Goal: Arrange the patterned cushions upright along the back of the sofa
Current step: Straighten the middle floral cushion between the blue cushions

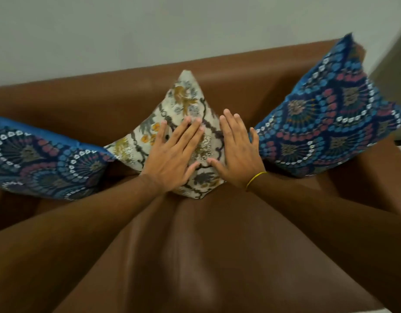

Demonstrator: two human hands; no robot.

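A cream cushion [183,102] with a floral and vine pattern stands on one corner against the back of the brown sofa [240,77], in the middle. My left hand [172,159] lies flat on its lower left face, fingers spread. My right hand [236,152] lies flat on its right edge, a yellow band on the wrist. A blue cushion [330,114] with a fan pattern leans upright against the sofa's right corner. Another blue fan-patterned cushion [41,163] lies tilted low at the left.
The sofa's brown leather seat [206,256] fills the foreground. A pale wall [150,30] rises behind the sofa back. At the far right a grey upright surface [391,71] stands beside the sofa arm.
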